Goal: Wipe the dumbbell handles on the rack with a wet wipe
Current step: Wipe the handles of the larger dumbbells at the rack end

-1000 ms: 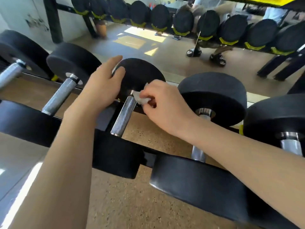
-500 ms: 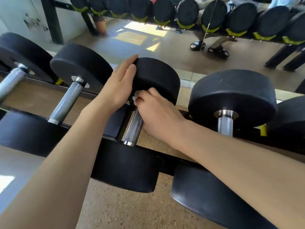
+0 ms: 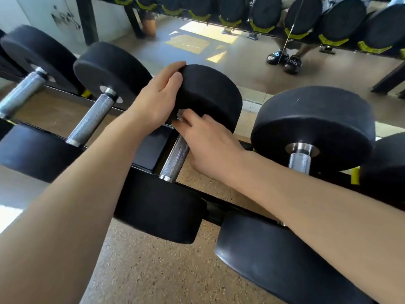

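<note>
Black rubber heads and knurled steel handles filled the head camera's view, a row of dumbbells lying across the rack (image 3: 151, 148). On the middle dumbbell (image 3: 210, 95), the left hand (image 3: 157, 99) rested against the far head, its fingers (image 3: 175, 69) laid nearly straight over the rubber edge and gripping nothing. The right hand (image 3: 206, 145) sat at the far end of that dumbbell's handle (image 3: 175, 159), its fingers curled around a wet wipe (image 3: 180, 115), of which only a small white scrap showed between the two hands, pressed where the handle met the head. The near part of the handle lay bare, down to the near head. A neighbouring dumbbell (image 3: 109, 73) lay to the left and another (image 3: 311, 121) to the right, each apart from both hands. Beyond the rack, a mirror (image 3: 252, 69) reflected more dumbbells and a pair of black sandals (image 3: 285, 59).
</note>
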A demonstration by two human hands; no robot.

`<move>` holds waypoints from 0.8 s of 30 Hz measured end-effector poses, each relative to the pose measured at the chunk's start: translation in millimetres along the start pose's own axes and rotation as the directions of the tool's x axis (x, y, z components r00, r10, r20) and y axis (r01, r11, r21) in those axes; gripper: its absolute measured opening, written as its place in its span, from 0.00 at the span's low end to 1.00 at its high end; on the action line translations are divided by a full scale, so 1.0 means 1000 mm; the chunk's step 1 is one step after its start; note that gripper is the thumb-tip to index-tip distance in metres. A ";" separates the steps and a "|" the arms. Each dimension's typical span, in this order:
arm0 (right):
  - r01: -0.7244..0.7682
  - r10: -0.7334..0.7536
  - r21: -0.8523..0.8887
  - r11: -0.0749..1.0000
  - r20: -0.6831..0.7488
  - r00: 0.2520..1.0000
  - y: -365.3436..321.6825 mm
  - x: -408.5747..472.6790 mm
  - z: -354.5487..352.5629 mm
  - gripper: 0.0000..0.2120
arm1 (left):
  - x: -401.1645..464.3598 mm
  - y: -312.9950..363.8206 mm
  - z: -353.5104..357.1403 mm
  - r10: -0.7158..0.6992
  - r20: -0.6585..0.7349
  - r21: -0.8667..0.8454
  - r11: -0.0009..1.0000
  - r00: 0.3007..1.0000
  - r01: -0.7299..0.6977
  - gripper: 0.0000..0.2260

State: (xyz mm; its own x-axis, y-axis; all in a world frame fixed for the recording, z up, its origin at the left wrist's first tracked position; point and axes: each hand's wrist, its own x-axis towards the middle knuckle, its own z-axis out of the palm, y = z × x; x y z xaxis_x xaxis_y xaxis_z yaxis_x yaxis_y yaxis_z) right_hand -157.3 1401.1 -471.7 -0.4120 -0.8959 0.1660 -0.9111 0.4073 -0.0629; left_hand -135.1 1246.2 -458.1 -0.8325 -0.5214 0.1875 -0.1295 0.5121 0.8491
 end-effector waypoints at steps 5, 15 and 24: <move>-0.016 0.018 0.074 0.997 -0.016 1.000 0.000 0.004 -0.005 0.16 | 0.002 -0.007 0.003 0.003 -0.018 -0.007 1.000 1.000 -0.003 0.17; -0.061 0.056 0.166 0.984 0.032 0.998 0.004 -0.002 -0.014 0.12 | -0.001 -0.001 0.005 -0.051 -0.028 -0.055 0.997 0.998 0.049 0.17; -0.096 0.103 0.240 0.966 -0.019 0.994 0.010 -0.007 -0.020 0.08 | 0.010 -0.012 -0.002 0.022 0.009 -0.096 0.995 1.000 -0.021 0.14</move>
State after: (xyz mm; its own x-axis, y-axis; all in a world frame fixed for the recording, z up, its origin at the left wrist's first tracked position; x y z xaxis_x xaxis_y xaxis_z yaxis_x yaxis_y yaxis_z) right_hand -163.2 1414.7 -454.1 -0.5037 -0.8455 0.1773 -0.8433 0.4368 -0.3132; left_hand -140.1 1233.4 -465.4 -0.8398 -0.5039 0.2020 -0.0593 0.4551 0.8884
